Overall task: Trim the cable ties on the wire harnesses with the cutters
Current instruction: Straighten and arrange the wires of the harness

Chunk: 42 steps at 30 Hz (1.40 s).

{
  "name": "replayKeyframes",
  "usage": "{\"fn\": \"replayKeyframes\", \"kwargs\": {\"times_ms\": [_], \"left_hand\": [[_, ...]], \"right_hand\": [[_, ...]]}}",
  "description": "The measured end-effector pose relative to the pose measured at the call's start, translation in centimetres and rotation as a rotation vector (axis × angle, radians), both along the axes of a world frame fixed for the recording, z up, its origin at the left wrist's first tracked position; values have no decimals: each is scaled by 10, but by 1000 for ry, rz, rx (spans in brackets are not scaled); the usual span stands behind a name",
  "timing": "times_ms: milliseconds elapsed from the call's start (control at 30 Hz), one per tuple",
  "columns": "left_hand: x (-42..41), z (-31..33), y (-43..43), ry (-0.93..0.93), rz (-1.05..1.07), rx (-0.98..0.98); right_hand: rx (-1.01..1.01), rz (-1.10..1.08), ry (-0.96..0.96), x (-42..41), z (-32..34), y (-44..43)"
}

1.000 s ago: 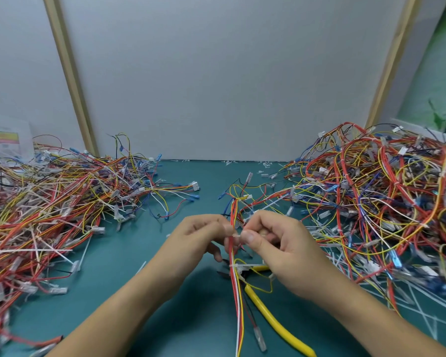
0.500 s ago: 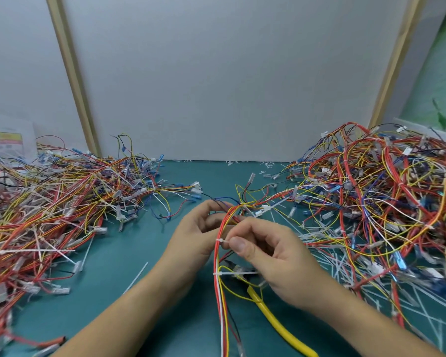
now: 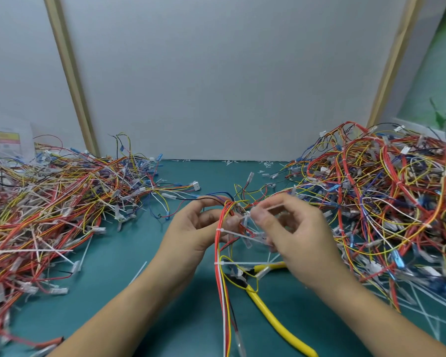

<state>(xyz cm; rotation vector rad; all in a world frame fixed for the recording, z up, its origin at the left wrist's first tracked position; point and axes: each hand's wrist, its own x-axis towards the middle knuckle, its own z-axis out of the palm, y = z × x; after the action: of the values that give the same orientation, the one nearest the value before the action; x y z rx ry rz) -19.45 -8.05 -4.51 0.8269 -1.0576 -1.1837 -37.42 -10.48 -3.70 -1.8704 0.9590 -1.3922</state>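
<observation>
- A wire harness (image 3: 222, 292) of thin red, yellow and white insulated strands is being held upright over the middle of the table (image 3: 108, 284), between both hands.
- The left hand (image 3: 191, 238) is being kept curled round the strands near their top.
- The right hand (image 3: 296, 238), motion-blurred, is being kept curled, with its fingertips pinching the harness's clear-tipped ends.
- Stiff white plastic cable ties (image 3: 233, 232) are being carried on the harness, their tails projecting rightward.
- The cutters (image 3: 278, 322), with smooth yellow handles, are being left ungripped on the teal surface below the right wrist, crossed by the strands.
- A bare strip is being left between the left pile (image 3: 49, 202) and the right pile (image 3: 384, 197) of tangled wires, reaching back to the white panel (image 3: 229, 86).
</observation>
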Motion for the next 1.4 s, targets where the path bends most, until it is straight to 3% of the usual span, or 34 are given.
{"fn": "replayKeyframes", "kwargs": {"times_ms": [367, 500, 933, 1100, 1233, 1400], "left_hand": [[-1, 0, 2, -112, -12, -64], [-2, 0, 2, -138, 12, -76], [-4, 1, 2, -223, 125, -98], [0, 2, 5, -220, 17, -60], [13, 7, 0, -181, 306, 7], [32, 8, -3, -102, 670, -121]], "right_hand": [[89, 88, 37, -1, -5, -4], [62, 106, 139, -2, -3, -2], [-10, 84, 117, 1, -3, 4], [-7, 80, 116, -4, -2, 1], [42, 51, -30, -11, 2, -8], [47, 15, -28, -9, 1, -9]]}}
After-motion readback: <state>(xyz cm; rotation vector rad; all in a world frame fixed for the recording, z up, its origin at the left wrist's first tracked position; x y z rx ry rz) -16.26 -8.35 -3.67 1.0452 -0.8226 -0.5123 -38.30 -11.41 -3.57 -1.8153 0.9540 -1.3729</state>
